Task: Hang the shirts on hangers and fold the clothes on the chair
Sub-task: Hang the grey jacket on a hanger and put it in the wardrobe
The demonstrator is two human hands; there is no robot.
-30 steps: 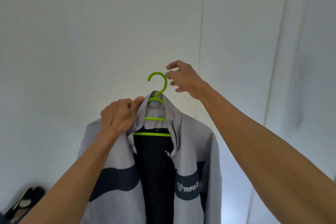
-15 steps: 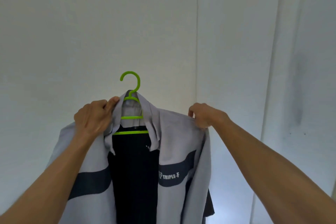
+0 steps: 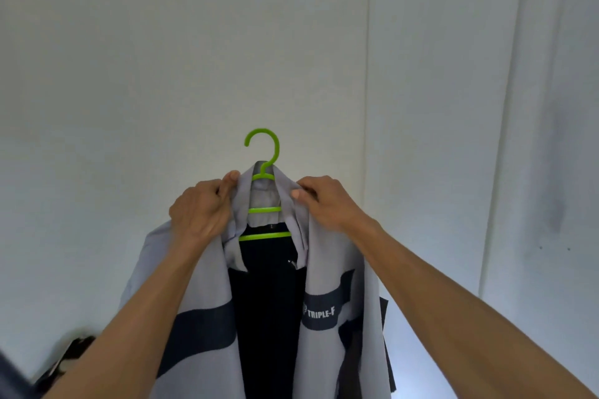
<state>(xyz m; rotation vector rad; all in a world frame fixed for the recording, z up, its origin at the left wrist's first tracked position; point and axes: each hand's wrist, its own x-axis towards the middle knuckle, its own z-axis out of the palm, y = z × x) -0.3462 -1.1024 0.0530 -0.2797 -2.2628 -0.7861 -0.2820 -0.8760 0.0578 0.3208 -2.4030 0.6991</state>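
Now seating a grey shirt collar on a green hanger, head view.
Held up against a plain white wall (image 3: 162, 74): light grey zip-front fabric shirt with dark navy chest band (image 3: 327, 269), draped over a bright green plastic hanger with open hook (image 3: 264, 209), hook free and caught on nothing. Left hand (image 3: 201, 210) curled round the left collar edge, thumb and fingers clamped on cloth; right hand (image 3: 324, 201) pinching the right collar edge likewise. Best done, probably, by drawing both collar sides evenly outward and down so shoulders sit square on the hanger arms, keeping the hook upright and centred. Uneven pull likely to tip the hanger and let one shoulder slide off.
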